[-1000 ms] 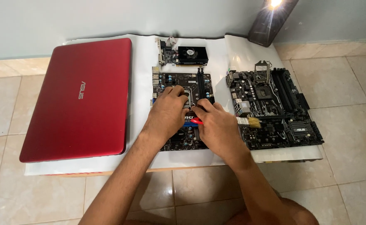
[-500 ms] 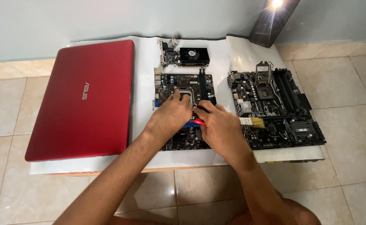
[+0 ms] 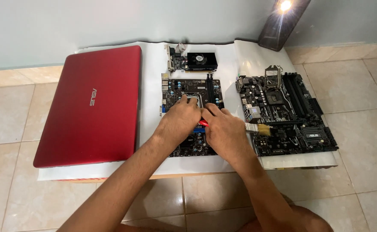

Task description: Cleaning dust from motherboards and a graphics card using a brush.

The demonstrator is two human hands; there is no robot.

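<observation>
We record a small motherboard (image 3: 191,116) at the middle of a white sheet (image 3: 152,124) on a low worktop (image 3: 111,177), with both of our hands resting on it. The left hand (image 3: 180,121) lies knuckles up over the board's centre, fingertips at the metal socket frame (image 3: 193,97); whether those fingers pinch anything, we cannot tell. The right hand (image 3: 225,133) lies just beside it, touching, and a red handle (image 3: 203,123) shows in the gap between the two; it seems to be held, but which fingers clasp it is hidden. A small brush (image 3: 258,128) lies by the right hand on the near edge of a larger black motherboard (image 3: 285,114), its bristles on the components. Risks, as we judge them: the weight of two hands could flex the small board or bend socket pins; a slip of the red-handled tool could scratch traces; the right wrist could sweep the brush off its perch. Also present: a graphics card (image 3: 196,61) with a fan beyond the small board, a closed red laptop (image 3: 94,103) at left bearing a pale emblem at the lid's centre, and a lit lamp (image 3: 281,19) at the far right. Small pale labels dot both boards, too small to describe.
</observation>
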